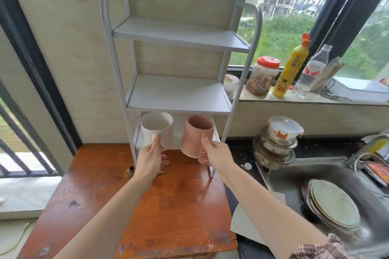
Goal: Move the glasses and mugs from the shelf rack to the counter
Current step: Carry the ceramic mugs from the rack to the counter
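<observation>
A white mug (156, 127) is gripped by my left hand (151, 159), thumb on its near wall. A pink mug (197, 134) is gripped by my right hand (214, 154). Both mugs are tilted with their mouths toward me. They hang at the front of the lowest tier of the grey shelf rack (179, 94), just above the wooden counter (172, 206). The rack's upper two shelves hold nothing.
A small brass fitting (131, 170) sits on the wood left of my left wrist. To the right lie a sink (315, 174) with stacked plates (334, 206) and stacked lidded containers (277, 143). The windowsill holds a jar (263, 75), a yellow bottle (291, 69) and a water bottle (311, 71).
</observation>
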Available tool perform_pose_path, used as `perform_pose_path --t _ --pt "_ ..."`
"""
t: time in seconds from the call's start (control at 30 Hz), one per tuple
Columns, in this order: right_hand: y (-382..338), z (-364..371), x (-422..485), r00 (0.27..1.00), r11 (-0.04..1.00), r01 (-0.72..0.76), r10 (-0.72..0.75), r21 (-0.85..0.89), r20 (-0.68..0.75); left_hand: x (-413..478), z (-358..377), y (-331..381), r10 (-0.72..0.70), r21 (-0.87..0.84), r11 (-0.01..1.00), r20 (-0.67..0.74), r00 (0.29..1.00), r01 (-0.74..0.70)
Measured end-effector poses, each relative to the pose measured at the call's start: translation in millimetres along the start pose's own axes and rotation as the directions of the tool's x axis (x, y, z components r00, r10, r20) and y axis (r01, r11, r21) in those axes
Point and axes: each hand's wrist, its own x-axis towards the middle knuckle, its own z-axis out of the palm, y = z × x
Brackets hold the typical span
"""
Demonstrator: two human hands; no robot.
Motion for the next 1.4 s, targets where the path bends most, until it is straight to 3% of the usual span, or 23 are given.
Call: perform_pose_path --t 0.2,0.37,0.5,0.7,0.9,1.03,1.3,1.4 --pt "13 -64 -63 0.995 0.995 0.094 -0.093 -0.021 0.043 -65 22 -7 -0.009 -0.012 1.0 0.012 1.0 0.009" --pt "37 -133 -118 0.999 0.999 0.043 -0.043 0.005 0.022 -127 64 -19 -0.014 0.082 0.997 0.079 0.997 0.007" --pt "67 -210 -178 0.996 0.998 -0.003 0.008 0.063 -0.088 -204 116 -34 0.014 0.162 0.986 0.205 0.979 -0.048" --pt "116 -331 -274 0.945 0.997 -0.039 0.057 0.063 -0.321 -305 213 -50 -0.06 0.224 0.974 0.405 0.912 -0.036" --pt "161 -451 -367 0.798 0.987 -0.105 0.158 0.124 -0.581 -404 327 -61 -0.077 0.262 0.959 0.614 0.785 -0.111" --pt "197 -526 -421 0.66 0.972 -0.113 0.229 0.207 -0.715 -475 404 -77 -0.139 0.282 0.952 0.743 0.654 -0.118" --pt "270 -684 -509 0.383 0.919 -0.136 0.393 0.369 -0.836 -617 562 -109 -0.239 0.328 0.925 0.897 0.373 -0.195" --pt "296 -746 -535 0.314 0.885 -0.094 0.462 0.457 -0.83 -666 632 -123 -0.299 0.365 0.908 0.908 0.293 -0.205"
